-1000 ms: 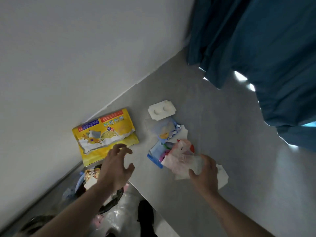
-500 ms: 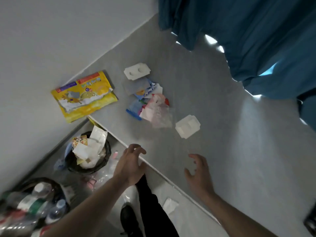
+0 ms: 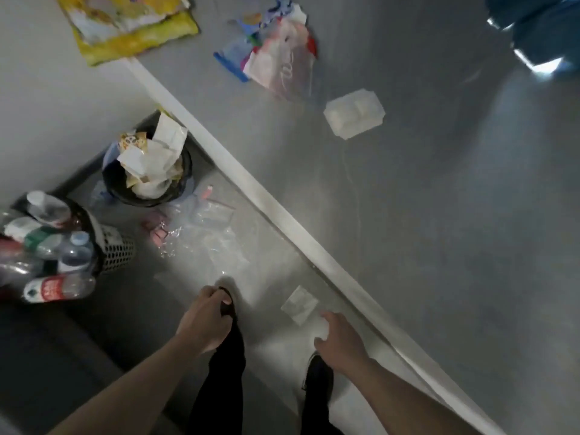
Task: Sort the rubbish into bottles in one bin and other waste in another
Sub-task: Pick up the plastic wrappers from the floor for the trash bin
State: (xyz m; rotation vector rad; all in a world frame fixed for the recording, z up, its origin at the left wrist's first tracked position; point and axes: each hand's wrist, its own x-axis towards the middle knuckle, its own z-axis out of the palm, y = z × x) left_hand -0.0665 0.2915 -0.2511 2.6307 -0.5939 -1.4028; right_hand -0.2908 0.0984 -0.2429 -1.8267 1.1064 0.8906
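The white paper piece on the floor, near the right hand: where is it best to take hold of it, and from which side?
The white paper piece seems to lie flat on the floor, so probably only its edges offer a grip. The right hand hangs just beside its near corner; coming from above, pinch that near corner between thumb and fingertip and peel it up.

Two bins stand on the floor: one round black bin (image 3: 147,196) heaped with paper and wrapper waste, and one perforated mesh bin (image 3: 117,249) crowded with clear plastic bottles (image 3: 59,288), at least five in view. On the grey table (image 3: 439,246) lie one yellow foil bag (image 3: 131,29), one white moulded plastic tray (image 3: 354,117) and one heap of mixed wrappers (image 3: 276,54). One white paper scrap (image 3: 299,304) lies on the floor.
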